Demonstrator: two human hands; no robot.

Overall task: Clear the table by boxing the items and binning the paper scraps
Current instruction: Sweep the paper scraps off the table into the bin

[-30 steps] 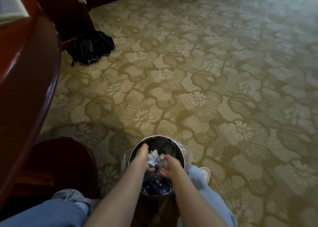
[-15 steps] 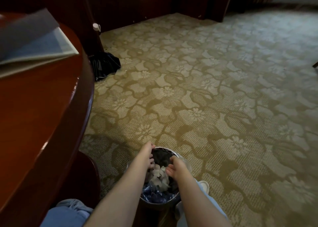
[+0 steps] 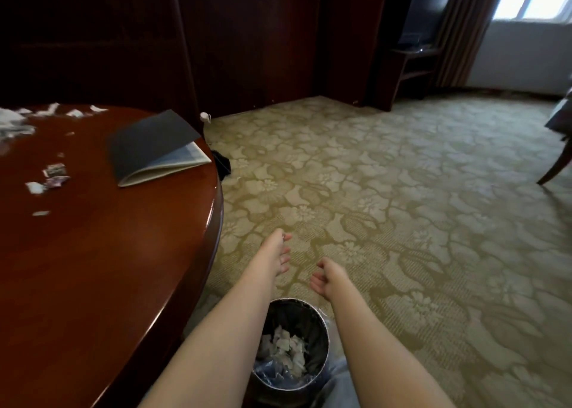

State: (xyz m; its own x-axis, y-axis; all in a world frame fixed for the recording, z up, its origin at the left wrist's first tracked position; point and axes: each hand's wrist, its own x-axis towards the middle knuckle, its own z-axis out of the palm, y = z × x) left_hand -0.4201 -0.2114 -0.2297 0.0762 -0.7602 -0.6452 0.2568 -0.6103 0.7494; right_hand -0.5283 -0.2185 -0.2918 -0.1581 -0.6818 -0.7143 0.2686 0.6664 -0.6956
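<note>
A small metal bin (image 3: 322, 339) with a plastic liner stands on the carpet between my knees. Torn paper scraps (image 3: 283, 347) lie inside it. My left hand (image 3: 277, 253) and my right hand (image 3: 326, 279) hover above and beyond the bin, both empty, fingers loosely curled. To the left is the round red-brown table (image 3: 108, 268). On it lie a dark-covered booklet (image 3: 154, 147) and more paper scraps (image 3: 51, 178) near its left side and far edge.
Patterned green carpet (image 3: 402, 222) spreads to the right. A black bag (image 3: 223, 166) lies on the floor behind the table's edge. Dark wooden wall panels and a door stand at the back. A chair leg (image 3: 554, 172) shows at the far right.
Both hands have let the scraps fall into the bin and lifted out of it. The view has tilted up, bringing the tabletop and room into sight.
</note>
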